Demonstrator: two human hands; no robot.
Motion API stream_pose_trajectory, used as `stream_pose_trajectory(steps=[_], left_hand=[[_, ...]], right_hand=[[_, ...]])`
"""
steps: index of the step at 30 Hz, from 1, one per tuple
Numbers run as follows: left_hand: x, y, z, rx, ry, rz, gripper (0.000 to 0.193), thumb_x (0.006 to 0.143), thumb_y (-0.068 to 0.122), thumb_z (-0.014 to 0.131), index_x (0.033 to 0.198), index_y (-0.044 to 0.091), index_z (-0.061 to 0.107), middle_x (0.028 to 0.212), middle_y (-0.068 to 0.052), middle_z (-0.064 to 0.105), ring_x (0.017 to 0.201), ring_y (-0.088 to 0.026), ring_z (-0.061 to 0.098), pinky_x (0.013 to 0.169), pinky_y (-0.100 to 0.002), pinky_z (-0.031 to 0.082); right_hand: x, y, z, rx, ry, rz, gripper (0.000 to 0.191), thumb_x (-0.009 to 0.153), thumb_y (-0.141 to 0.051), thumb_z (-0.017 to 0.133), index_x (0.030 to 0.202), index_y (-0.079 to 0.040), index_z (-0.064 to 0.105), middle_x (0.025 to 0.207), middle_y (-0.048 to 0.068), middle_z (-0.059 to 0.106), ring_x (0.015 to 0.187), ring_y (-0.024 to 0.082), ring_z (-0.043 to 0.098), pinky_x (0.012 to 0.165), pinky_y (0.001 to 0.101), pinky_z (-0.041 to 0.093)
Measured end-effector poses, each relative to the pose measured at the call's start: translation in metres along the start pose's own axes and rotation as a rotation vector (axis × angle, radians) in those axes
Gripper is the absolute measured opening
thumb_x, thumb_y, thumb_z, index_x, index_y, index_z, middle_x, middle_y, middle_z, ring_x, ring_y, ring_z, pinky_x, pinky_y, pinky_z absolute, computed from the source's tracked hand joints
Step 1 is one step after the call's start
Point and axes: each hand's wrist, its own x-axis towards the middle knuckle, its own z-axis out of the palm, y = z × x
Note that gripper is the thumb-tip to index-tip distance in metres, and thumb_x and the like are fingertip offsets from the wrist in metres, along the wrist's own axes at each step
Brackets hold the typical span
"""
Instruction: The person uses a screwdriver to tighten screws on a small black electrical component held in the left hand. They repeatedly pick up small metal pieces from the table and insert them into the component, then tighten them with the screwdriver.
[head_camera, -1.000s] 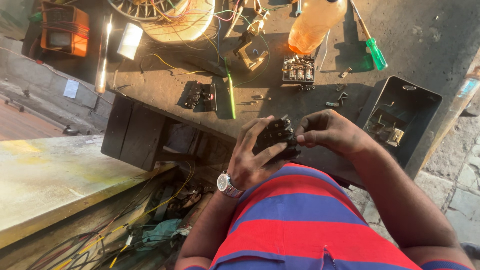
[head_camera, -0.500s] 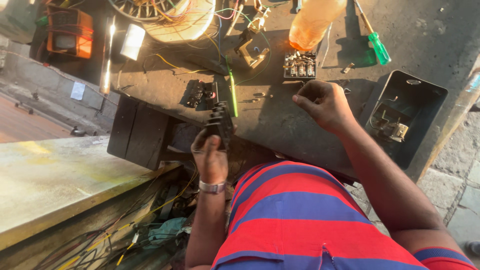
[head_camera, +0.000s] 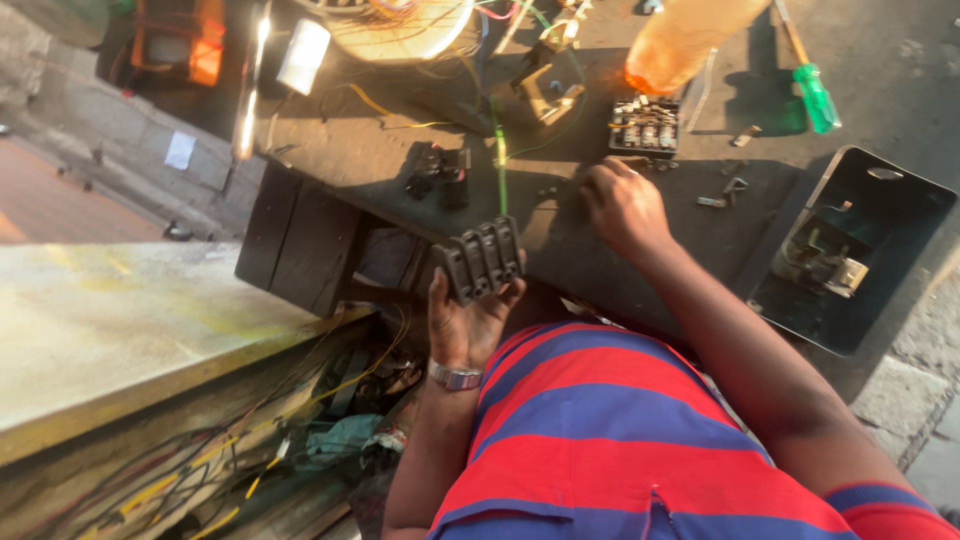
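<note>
My left hand (head_camera: 465, 325), with a wristwatch on the wrist, holds up a black ribbed terminal block (head_camera: 480, 260) above the near edge of the dark work surface (head_camera: 400, 150). My right hand (head_camera: 625, 205) reaches forward with its fingers curled down onto the surface, just in front of a second black block with metal contacts (head_camera: 644, 125). Whether the right hand grips anything small is hidden by the fingers. Small screws (head_camera: 722, 192) lie to its right.
An open black metal box (head_camera: 845, 250) with parts inside sits at the right. A green-handled screwdriver (head_camera: 812, 90), an orange plastic bottle (head_camera: 690, 40), a black part (head_camera: 440, 172), loose wires and a round white fitting (head_camera: 400, 25) lie farther back. A yellowish slab (head_camera: 120, 330) is at left.
My left hand has carried the black block down and left, away from my right hand. My right hand has let go of it and reached forward onto the work surface.
</note>
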Motion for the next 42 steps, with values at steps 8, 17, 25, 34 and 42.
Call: stream_pose_trajectory(steps=[8, 17, 25, 34, 42], left_hand=[[0.007, -0.001, 0.009, 0.006, 0.022, -0.063, 0.055, 0.106, 0.055, 0.059, 0.139, 0.011, 0.061, 0.139, -0.018, 0.064, 0.128, -0.036, 0.061, 0.094, -0.047, 0.06], [0.014, 0.0, 0.026, -0.018, 0.076, -0.146, 0.062, 0.11, 0.06, 0.047, 0.143, 0.009, 0.058, 0.141, -0.017, 0.062, 0.13, -0.034, 0.06, 0.101, -0.045, 0.056], [0.024, -0.006, 0.03, 0.018, 0.11, -0.194, 0.067, 0.106, 0.063, 0.049, 0.143, 0.008, 0.056, 0.14, -0.017, 0.06, 0.129, -0.034, 0.061, 0.108, -0.051, 0.053], [0.037, 0.001, 0.013, -0.183, 0.094, -0.139, 0.069, 0.101, 0.058, 0.06, 0.15, 0.009, 0.051, 0.144, -0.025, 0.056, 0.125, -0.039, 0.062, 0.103, -0.049, 0.058], [0.035, 0.017, 0.01, -0.053, 0.241, -0.042, 0.063, 0.101, 0.058, 0.056, 0.144, 0.012, 0.052, 0.139, -0.019, 0.058, 0.126, -0.038, 0.06, 0.103, -0.05, 0.057]], right_hand=[[-0.013, -0.005, -0.021, 0.406, -0.058, 0.317, 0.014, 0.093, -0.017, 0.072, 0.097, -0.004, 0.07, 0.087, 0.012, 0.075, 0.079, 0.029, 0.077, 0.074, 0.0397, 0.058], [-0.054, -0.001, -0.033, 0.208, 0.032, 0.199, 0.013, 0.097, -0.011, 0.075, 0.105, -0.001, 0.076, 0.101, 0.018, 0.074, 0.09, 0.03, 0.073, 0.08, 0.0382, 0.056], [-0.078, 0.008, -0.04, 0.444, 0.0, 0.462, 0.015, 0.098, -0.012, 0.074, 0.11, -0.002, 0.075, 0.091, 0.01, 0.077, 0.08, 0.013, 0.071, 0.073, 0.0285, 0.056], [-0.091, 0.019, -0.033, 0.579, -0.006, 0.577, 0.017, 0.093, -0.012, 0.079, 0.105, 0.0, 0.078, 0.092, 0.01, 0.078, 0.082, 0.012, 0.07, 0.074, 0.0274, 0.056], [-0.085, 0.025, -0.035, 0.792, -0.056, 0.593, 0.017, 0.094, -0.003, 0.071, 0.11, 0.002, 0.073, 0.099, 0.011, 0.078, 0.088, 0.013, 0.075, 0.08, 0.0278, 0.062]])
